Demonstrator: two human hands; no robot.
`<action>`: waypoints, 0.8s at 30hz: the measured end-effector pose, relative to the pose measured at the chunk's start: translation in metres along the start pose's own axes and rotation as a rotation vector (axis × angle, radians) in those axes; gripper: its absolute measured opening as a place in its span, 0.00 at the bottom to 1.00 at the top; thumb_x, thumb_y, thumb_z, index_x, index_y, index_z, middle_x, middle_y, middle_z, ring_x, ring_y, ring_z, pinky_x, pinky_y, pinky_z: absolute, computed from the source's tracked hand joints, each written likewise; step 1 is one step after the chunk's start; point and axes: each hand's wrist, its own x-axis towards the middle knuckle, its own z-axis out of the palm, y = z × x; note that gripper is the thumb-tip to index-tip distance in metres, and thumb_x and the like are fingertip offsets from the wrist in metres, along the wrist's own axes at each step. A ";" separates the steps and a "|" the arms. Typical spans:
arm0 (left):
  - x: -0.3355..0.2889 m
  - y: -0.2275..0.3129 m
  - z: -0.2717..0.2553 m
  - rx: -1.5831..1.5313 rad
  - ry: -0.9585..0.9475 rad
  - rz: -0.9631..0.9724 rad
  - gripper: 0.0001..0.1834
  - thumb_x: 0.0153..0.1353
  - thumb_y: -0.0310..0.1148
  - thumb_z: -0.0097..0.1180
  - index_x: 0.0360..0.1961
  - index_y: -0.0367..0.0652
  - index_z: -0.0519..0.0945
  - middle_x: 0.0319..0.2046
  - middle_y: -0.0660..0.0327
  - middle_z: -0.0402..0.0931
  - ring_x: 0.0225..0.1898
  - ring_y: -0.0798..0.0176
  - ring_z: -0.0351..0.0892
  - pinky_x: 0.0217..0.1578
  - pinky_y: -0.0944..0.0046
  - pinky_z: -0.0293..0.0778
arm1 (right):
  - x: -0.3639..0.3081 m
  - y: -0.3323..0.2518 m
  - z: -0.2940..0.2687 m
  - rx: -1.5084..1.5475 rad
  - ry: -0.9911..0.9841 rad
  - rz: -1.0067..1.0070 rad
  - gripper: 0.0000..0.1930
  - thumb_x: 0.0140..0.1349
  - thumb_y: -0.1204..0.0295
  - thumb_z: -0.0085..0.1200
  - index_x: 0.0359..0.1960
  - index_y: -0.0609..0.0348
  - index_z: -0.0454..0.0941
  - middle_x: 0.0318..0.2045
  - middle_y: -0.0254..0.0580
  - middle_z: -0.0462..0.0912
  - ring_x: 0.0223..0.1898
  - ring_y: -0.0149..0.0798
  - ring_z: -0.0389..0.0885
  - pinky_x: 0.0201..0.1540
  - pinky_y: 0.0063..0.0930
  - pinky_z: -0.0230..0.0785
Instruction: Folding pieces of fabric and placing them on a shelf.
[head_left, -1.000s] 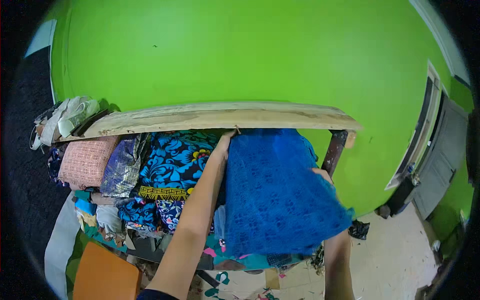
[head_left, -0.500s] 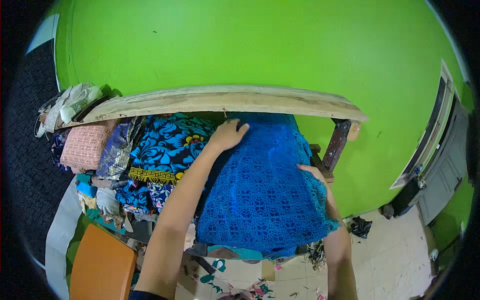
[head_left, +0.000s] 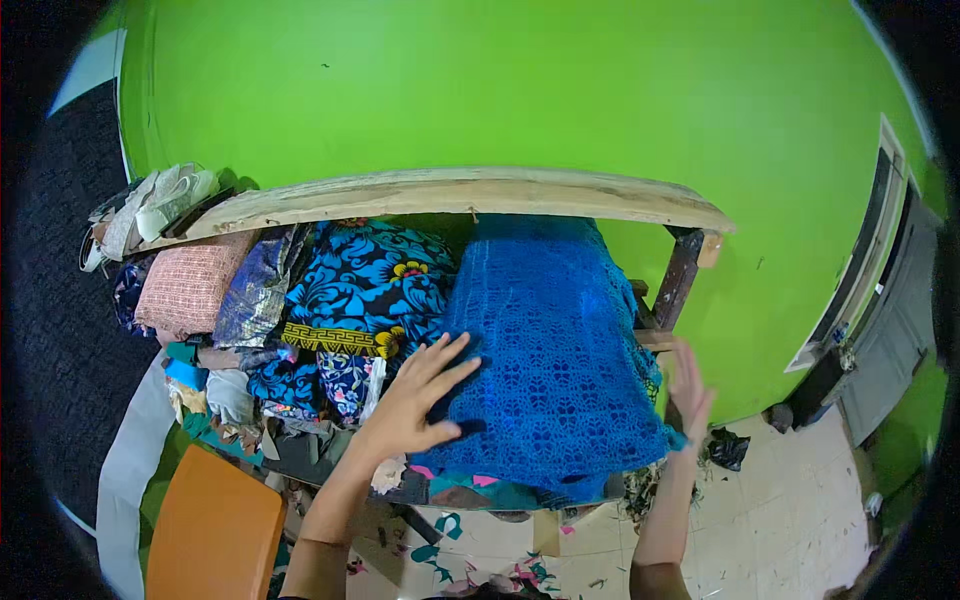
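A blue lace cloth lies spread over the right part of a shelf, its far end reaching under a wooden plank. My left hand is at the cloth's left edge, fingers spread and holding nothing. At the right edge is my right hand, slightly blurred, its fingers stretched out beside the lace border. Left of the cloth sits a folded black fabric with blue leaves and yellow flowers. Beyond it are a shiny blue-silver fabric and a pink woven fabric.
Fabric scraps crowd the shelf's front left. An orange chair back stands at the lower left. Light shoes rest on the plank's left end. A dark post supports its right end. Cuttings and a black bag lie on the floor.
My left hand has come from the cloth's far left corner toward me, its fingers spreading. My right hand has moved slightly outward and down from the right edge. The cloth's left side lies straighter.
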 end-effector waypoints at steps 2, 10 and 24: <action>-0.008 0.013 -0.003 0.130 -0.060 0.045 0.40 0.47 0.63 0.48 0.58 0.51 0.65 0.62 0.54 0.54 0.63 0.46 0.51 0.60 0.44 0.44 | -0.022 -0.043 0.010 -0.028 0.072 -0.145 0.39 0.61 0.41 0.19 0.62 0.61 0.52 0.62 0.49 0.54 0.65 0.49 0.46 0.65 0.43 0.29; -0.024 0.050 0.026 0.521 0.023 0.092 0.35 0.42 0.52 0.58 0.54 0.55 0.70 0.58 0.60 0.62 0.60 0.55 0.58 0.59 0.42 0.44 | -0.081 -0.046 0.129 -1.400 0.240 -0.700 0.24 0.63 0.53 0.26 0.56 0.45 0.66 0.62 0.53 0.54 0.64 0.65 0.40 0.56 0.72 0.18; -0.071 0.072 0.041 0.504 0.186 -0.056 0.28 0.53 0.48 0.48 0.56 0.52 0.67 0.61 0.54 0.56 0.62 0.50 0.53 0.59 0.41 0.43 | -0.129 -0.052 0.164 -1.342 0.179 -0.504 0.21 0.56 0.58 0.43 0.50 0.47 0.71 0.61 0.52 0.57 0.63 0.62 0.43 0.55 0.74 0.20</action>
